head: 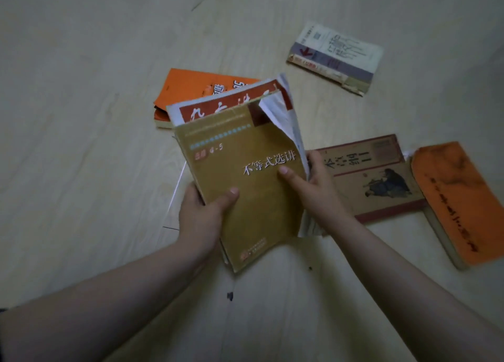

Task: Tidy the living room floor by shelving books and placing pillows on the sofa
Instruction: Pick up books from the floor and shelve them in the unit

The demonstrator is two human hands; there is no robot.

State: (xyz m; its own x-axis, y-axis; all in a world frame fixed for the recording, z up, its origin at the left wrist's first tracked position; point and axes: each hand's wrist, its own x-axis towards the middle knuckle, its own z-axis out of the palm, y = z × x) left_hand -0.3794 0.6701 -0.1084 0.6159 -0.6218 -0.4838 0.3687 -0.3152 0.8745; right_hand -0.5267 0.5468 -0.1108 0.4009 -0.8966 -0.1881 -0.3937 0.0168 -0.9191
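While left hand and right hand are gripping the mustard book, thumbs on top, the brown book is lying just beside the right, so closer.

The pale wood floor is looking smooth and shiny. The yellow-brown book is showing a matt paper cover.

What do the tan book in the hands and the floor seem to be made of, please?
Tan book: paper pages in a thin, soft card cover, matte-looking; the pages fan and curl at its right edge. Floor: pale planks with wood grain, seams and a faint sheen, probably laminate or vinyl, possibly real wood.
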